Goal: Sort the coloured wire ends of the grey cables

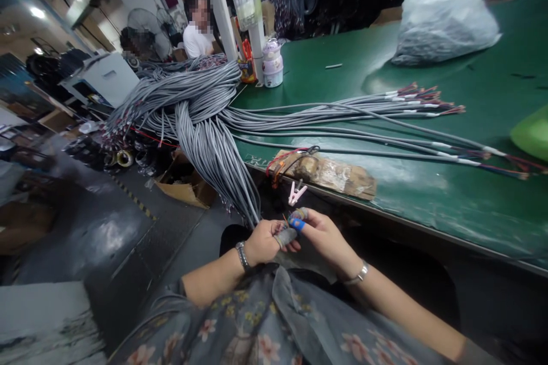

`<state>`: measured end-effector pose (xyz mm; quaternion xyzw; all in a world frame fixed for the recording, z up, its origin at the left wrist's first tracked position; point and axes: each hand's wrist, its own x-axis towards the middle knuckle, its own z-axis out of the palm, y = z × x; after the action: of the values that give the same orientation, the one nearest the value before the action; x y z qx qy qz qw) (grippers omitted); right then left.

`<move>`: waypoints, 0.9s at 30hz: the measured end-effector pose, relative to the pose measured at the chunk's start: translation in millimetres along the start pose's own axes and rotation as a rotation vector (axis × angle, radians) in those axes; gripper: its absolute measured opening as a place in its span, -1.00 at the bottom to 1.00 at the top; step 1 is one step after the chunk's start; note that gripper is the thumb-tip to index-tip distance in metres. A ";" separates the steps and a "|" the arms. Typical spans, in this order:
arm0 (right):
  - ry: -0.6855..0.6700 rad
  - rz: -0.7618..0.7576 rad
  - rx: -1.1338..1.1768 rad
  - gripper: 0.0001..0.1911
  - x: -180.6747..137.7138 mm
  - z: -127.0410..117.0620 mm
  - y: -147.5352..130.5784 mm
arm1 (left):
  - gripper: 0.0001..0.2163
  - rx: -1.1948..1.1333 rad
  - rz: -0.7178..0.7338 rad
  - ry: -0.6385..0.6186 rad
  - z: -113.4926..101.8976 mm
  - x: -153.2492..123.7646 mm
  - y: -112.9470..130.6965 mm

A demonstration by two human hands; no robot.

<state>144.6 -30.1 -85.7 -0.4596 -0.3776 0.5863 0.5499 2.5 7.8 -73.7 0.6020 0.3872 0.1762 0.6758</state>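
Close in front of my body, my left hand (266, 241) is closed around the end of a grey cable, its thumb wrapped in grey tape. Thin coloured wires (285, 220) stick out between my hands. My right hand (323, 235) pinches at these wires, a blue wrap on its thumb and a yellowish one on a finger. Its fingertips nearly meet the left ones, so the exact grip is partly hidden. A thick bundle of grey cables (218, 154) hangs over the table edge down to my left hand. Just beyond my hands, a pale pink clip (296, 193) is fixed at the table edge.
On the green table (428, 199), grey cables with stripped ends (411, 104) lie stretched to the right. A taped wooden block (334, 174) sits at the edge. Farther back are a plastic bag (447, 20), a stacked container (273, 64) and a seated person (197, 40).
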 end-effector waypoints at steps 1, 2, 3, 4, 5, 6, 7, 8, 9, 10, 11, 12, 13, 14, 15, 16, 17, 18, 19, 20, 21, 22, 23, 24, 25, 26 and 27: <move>-0.028 0.017 -0.003 -0.62 1.4 0.3 -1.7 | -0.46 0.013 0.003 0.010 -0.3 -1.2 -0.4; -0.045 0.025 -0.014 -0.62 3.0 0.7 -3.1 | -0.47 0.022 0.008 0.034 -0.4 -2.3 -0.9; -0.049 0.025 -0.029 -0.62 4.5 1.0 -4.2 | -0.47 0.025 0.013 0.061 -0.2 -3.3 -1.6; -0.040 0.020 -0.042 -0.61 6.1 1.5 -5.0 | -0.47 0.023 0.017 0.089 0.0 -4.0 -2.2; -0.022 0.012 -0.052 -0.60 7.6 2.2 -5.3 | -0.47 0.014 0.022 0.116 0.3 -4.4 -2.8; -0.003 0.007 -0.054 -0.59 8.9 3.0 -5.3 | -0.47 -0.002 0.029 0.143 0.5 -4.4 -3.3; 0.015 0.005 -0.050 -0.58 10.0 3.9 -5.0 | -0.47 -0.025 0.034 0.167 0.6 -4.1 -3.8; 0.033 0.002 -0.042 -0.56 10.8 5.0 -4.6 | -0.48 -0.056 0.038 0.187 0.6 -3.6 -4.4; 0.047 -0.001 -0.031 -0.55 11.2 6.2 -4.3 | -0.49 -0.091 0.041 0.203 0.4 -2.8 -5.3; 0.057 -0.001 -0.018 -0.55 11.3 7.5 -4.3 | -0.50 -0.127 0.043 0.216 0.1 -1.9 -6.5; 0.055 0.002 -0.002 -0.54 11.1 8.9 -4.5 | -0.51 -0.161 0.045 0.226 -0.3 -1.0 -7.9; 0.044 0.008 0.015 -0.54 10.7 10.5 -5.2 | -0.52 -0.190 0.046 0.231 -0.8 -0.1 -9.6; 0.026 0.014 0.034 -0.54 10.1 12.1 -6.1 | -0.52 -0.215 0.047 0.234 -1.3 0.6 -11.3; 0.003 0.022 0.052 -0.54 9.5 13.6 -7.1 | -0.53 -0.233 0.047 0.236 -1.8 1.2 -12.9; -0.019 0.030 0.072 -0.54 9.1 15.1 -8.2 | -0.53 -0.246 0.046 0.241 -2.4 1.5 -14.3; -0.035 0.037 0.090 -0.54 9.0 16.4 -9.2 | -0.53 -0.254 0.045 0.247 -2.9 1.7 -15.4; -0.042 0.041 0.103 -0.54 9.1 17.5 -9.9 | -0.53 -0.256 0.044 0.254 -3.5 1.8 -16.3; -0.041 0.044 0.111 -0.54 9.6 18.2 -10.2 | -0.53 -0.255 0.041 0.258 -4.0 1.7 -16.9; -0.038 0.046 0.114 -0.54 10.3 18.6 -10.2 | -0.54 -0.252 0.039 0.257 -4.5 1.6 -17.4; -0.041 0.050 0.113 -0.55 11.1 18.8 -9.9 | -0.54 -0.248 0.038 0.250 -4.8 1.4 -18.0; -0.053 0.059 0.110 -0.55 11.9 18.7 -9.4 | -0.54 -0.244 0.036 0.240 -5.1 1.4 -18.6; -0.070 0.070 0.108 -0.55 12.6 18.5 -8.9 | -0.54 -0.239 0.035 0.230 -5.2 1.3 -19.4; -0.087 0.081 0.109 -0.56 13.0 18.3 -8.4 | -0.54 -0.232 0.034 0.221 -5.3 1.4 -20.2; -0.094 0.084 0.110 -0.56 13.1 18.3 -8.0 | -0.55 -0.224 0.033 0.220 -5.2 1.5 -21.0; -0.088 0.080 0.110 -0.57 12.9 18.5 -7.7 | -0.55 -0.216 0.032 0.222 -5.2 1.6 -21.8; -0.074 0.070 0.111 -0.57 12.4 19.0 -7.6 | -0.55 -0.209 0.033 0.232 -5.1 1.8 -22.5; -0.059 0.062 0.115 -0.57 11.6 19.8 -7.5 | -0.55 -0.203 0.034 0.246 -5.0 1.9 -23.0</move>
<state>128.2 -16.5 -74.3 -0.4210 -0.3449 0.6372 0.5457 -5.1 7.6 -96.1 0.5109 0.4369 0.2982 0.6776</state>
